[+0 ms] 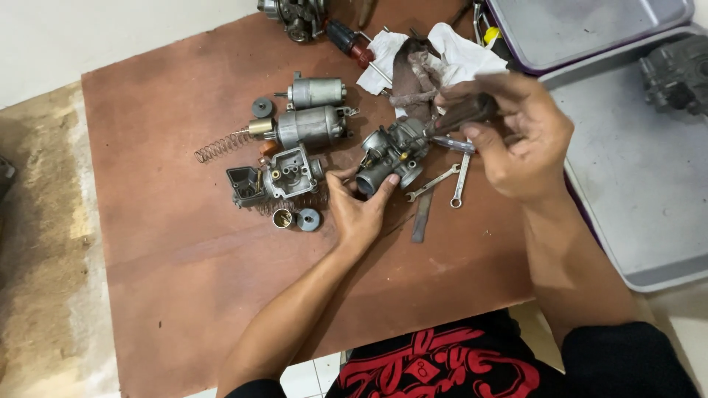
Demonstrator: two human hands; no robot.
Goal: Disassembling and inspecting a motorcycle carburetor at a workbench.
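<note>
My left hand (359, 208) grips a grey metal carburetor body (391, 153) from below, holding it on the brown wooden board (184, 258). My right hand (512, 136) is closed around a dark-handled screwdriver (461, 116), whose shaft points left into the carburetor's top. Two small wrenches (448, 180) and a flat metal strip (422, 215) lie just under my right hand.
Left of the carburetor lie two grey cylinders (313, 110), a coil spring (221, 146), a float bowl part (289, 173), and small caps (299, 219). A white rag (450, 55) and red-handled tool (350, 40) sit at the back. Grey trays (634, 169) stand right.
</note>
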